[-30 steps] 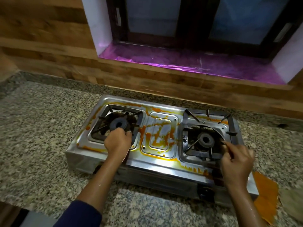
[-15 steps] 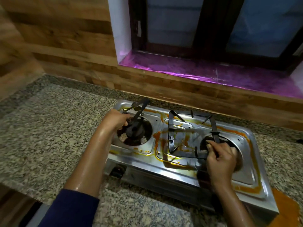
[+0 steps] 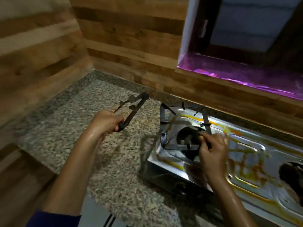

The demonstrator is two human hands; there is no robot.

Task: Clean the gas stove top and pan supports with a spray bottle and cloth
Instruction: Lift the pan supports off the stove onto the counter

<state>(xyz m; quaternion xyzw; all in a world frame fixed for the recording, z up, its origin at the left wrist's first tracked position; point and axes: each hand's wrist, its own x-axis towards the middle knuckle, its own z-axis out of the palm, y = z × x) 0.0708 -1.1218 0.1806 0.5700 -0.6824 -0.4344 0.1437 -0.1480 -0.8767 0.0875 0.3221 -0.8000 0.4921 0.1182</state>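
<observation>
Left hand (image 3: 106,120) grips a black metal pan support (image 3: 132,108) over the speckled granite counter (image 3: 65,128); right hand (image 3: 213,149) grips a second support (image 3: 206,122) above the orange-stained steel stove (image 3: 246,161).

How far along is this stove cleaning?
Barely begun. Done: nothing cleaned yet; orange stains cover the stove top. In hand: the left hand holds one pan support over the granite counter, and the right hand grips the second pan support, tilted above the stove. Left: setting both aside, spraying and wiping; no bottle or cloth is in view.

Head view, close, angled down forward
</observation>
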